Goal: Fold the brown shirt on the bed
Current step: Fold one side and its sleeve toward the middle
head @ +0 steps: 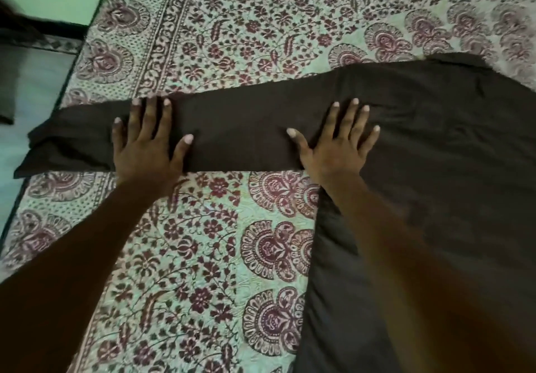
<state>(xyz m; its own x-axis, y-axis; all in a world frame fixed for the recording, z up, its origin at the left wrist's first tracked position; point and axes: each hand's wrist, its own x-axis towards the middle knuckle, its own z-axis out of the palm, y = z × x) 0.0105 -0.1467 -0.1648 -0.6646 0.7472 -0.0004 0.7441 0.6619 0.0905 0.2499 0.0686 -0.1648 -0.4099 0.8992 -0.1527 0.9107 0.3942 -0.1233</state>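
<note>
The brown shirt (435, 155) lies spread on the bed (232, 24), which has a floral printed cover in maroon and pale green. The shirt's body covers the right part of the bed. One long sleeve (237, 137) stretches flat across the bed toward its left edge, and the cuff end reaches that edge and just passes it.

The left hand (145, 146) presses palm-down on the sleeve, close to the bed's left edge. Its grip is wide, with straight, spread fingers holding nothing. The right hand (336, 152) lies farther in from that edge, where the sleeve meets the shirt's body. It is also flat, with a wide grip and splayed fingers resting on the cloth. Both bare forearms reach in from the bed's near side.
</note>
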